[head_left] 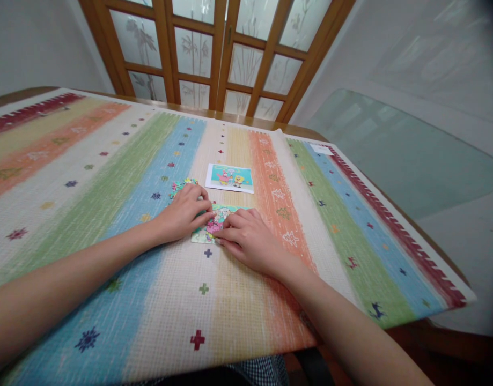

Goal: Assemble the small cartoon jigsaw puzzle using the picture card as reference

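Note:
A partly covered jigsaw puzzle (pixel 214 227) in green, pink and yellow lies flat on the table under both hands. At its upper left, my left hand (pixel 186 210) is closed, with thumb and forefinger pinched on a puzzle piece against the pink part. My right hand (pixel 250 238) covers the right side, its fingers bent and the tips closed on a puzzle piece near the lower middle. The fingers hide much of both pieces. Loose puzzle pieces (pixel 177 187) lie in a small pile just beyond my left hand.
A printed reference picture (pixel 232 178) with cartoon figures lies beyond the puzzle. The striped tablecloth (pixel 149 289) covers the table. A small white label (pixel 321 149) is at the far right. Wooden glazed doors (pixel 214 59) stand behind the table.

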Available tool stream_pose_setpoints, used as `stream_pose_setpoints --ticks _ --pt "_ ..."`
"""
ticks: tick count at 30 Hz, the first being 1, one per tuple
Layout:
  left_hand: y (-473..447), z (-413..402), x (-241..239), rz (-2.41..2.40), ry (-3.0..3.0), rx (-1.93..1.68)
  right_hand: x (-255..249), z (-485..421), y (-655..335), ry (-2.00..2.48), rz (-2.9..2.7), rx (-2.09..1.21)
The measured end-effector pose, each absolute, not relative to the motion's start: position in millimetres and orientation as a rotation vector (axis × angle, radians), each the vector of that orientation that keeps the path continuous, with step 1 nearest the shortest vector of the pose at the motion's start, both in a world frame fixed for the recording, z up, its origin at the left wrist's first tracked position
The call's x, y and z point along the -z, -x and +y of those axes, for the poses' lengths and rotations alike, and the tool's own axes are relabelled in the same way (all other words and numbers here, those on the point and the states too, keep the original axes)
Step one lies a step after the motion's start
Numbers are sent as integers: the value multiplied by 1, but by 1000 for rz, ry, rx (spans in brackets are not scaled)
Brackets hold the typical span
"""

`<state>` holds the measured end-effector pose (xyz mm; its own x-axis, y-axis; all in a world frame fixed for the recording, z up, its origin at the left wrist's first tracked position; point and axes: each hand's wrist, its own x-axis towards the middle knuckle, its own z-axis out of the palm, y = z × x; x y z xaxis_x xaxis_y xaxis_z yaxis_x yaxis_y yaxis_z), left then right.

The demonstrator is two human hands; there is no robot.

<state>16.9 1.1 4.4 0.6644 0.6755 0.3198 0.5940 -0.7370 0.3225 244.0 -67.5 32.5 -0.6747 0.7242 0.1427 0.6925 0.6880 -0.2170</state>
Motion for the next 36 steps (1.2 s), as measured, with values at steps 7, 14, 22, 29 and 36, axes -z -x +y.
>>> stream_pose_setpoints --ticks 7,14,22,29,36 --pt "-16 3 0 1048 -2987 -670 -34 -67 -243 1156 -2693 -209" --pt "-17 3 4 1024 -3157 -732 -34 -67 -243 1147 -2688 -231" --pt "-18 0 3 1064 -3099 -766 -34 -67 -244 1146 -2689 -229" --pt "-18 -1 2 1122 -2900 -735 -38 -68 -243 1162 -2695 -232" --pt "-10 4 -4 1151 -2718 -761 -37 -67 -243 1152 -2688 -235"
